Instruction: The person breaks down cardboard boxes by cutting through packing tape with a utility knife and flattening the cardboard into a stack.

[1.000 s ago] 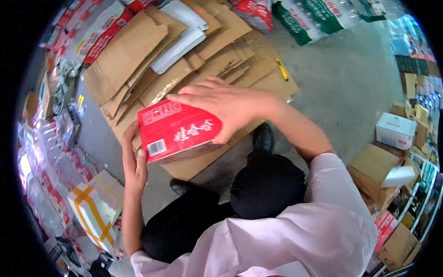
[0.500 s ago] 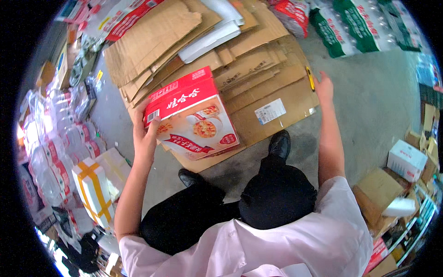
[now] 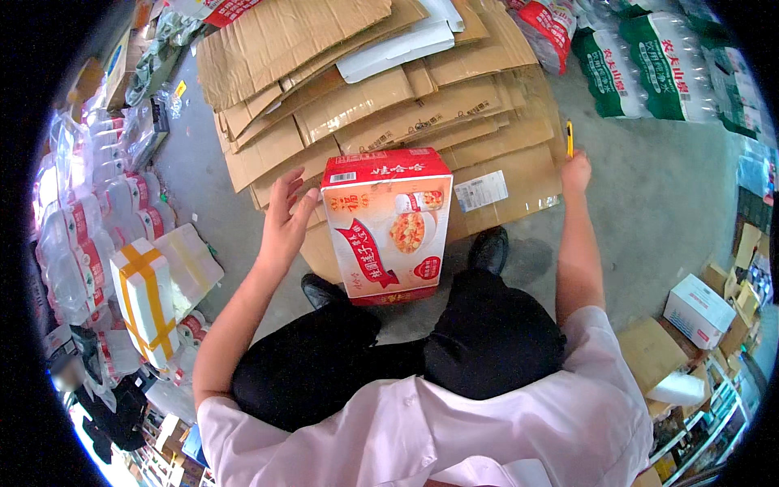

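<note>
A red and white food carton (image 3: pixel 388 235) with pictures of a filled bowl and a can on its front stands before me, close to my shoes. Just off its upper left corner, my left hand (image 3: pixel 288 213) has its fingers spread and holds nothing. Out to the right, my right hand (image 3: pixel 576 172) is closed around a yellow utility knife (image 3: pixel 570 140) that points away from me. Behind the carton lies a stack of flattened cardboard boxes (image 3: pixel 373 109), some of it reaching under the carton. A white label (image 3: pixel 481 191) shows on the lowest sheets.
Wrapped packs of bottles (image 3: pixel 77 268) and a foam box with yellow tape (image 3: pixel 146 296) stand at the left. Green-labelled bottle packs (image 3: pixel 665 65) lie at the far right. Nearer on the right are a white carton (image 3: pixel 699 310) and brown boxes (image 3: pixel 645 353).
The carton has turned more upright and shifted right, nearer to me. My left hand has let go of it and opened. In my right hand the knife now points upward.
</note>
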The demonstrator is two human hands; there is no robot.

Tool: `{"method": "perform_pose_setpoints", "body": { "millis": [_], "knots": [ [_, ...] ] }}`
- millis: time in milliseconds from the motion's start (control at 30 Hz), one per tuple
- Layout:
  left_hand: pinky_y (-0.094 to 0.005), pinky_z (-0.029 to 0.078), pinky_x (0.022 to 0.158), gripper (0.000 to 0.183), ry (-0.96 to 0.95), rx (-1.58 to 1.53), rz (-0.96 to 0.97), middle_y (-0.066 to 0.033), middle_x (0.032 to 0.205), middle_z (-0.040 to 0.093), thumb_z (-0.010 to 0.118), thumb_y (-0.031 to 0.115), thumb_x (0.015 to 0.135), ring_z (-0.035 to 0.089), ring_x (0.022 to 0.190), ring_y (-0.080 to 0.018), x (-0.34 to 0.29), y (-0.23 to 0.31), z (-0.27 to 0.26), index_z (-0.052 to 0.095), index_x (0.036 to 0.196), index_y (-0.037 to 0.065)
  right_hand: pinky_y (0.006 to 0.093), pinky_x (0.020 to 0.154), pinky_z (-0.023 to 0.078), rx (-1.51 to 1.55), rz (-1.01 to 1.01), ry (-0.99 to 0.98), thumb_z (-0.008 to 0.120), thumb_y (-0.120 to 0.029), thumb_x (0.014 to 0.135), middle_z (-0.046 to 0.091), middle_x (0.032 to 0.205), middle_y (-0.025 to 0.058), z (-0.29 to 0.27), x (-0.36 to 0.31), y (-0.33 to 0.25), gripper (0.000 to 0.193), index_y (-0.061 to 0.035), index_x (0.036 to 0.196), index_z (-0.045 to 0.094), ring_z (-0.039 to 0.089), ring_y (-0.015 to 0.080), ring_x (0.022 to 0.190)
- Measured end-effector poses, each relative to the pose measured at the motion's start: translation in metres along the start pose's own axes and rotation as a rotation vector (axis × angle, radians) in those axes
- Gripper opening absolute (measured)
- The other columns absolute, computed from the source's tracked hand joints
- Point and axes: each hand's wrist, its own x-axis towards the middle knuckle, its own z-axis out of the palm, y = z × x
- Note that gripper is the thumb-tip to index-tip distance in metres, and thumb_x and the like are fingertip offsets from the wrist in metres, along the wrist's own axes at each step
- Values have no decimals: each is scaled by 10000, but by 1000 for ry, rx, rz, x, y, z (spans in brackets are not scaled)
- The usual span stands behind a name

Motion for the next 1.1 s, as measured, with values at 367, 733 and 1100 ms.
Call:
{"method": "perform_pose_setpoints", "body": {
  "millis": [367,733,1100],
  "knots": [
    [-415,515,987,604,-225,-20,-571,-115,1344,647,570,559,1073,596,1276,-227,-3,1,4,581,1413,61,443,926,632,1273,315,-963,572,-157,1101,730,1201,213,-91,-176,-212,181,-48,1234,513,748,303,1069],
    [-407,566,784,404,-24,204,-112,-168,903,721,652,375,1065,707,835,-229,-37,-12,14,564,1065,-19,469,837,658,1300,361,-982,552,-184,1111,738,1095,252,-154,-177,-257,177,-64,1212,471,775,366,951],
    [-405,587,825,239,282,199,368,-196,998,713,696,162,1012,739,938,-313,-55,88,-32,575,1114,-17,484,915,631,1399,-64,-873,536,-166,1112,752,1111,281,-264,-151,-306,172,-70,1217,440,781,370,985]
  ]
}}
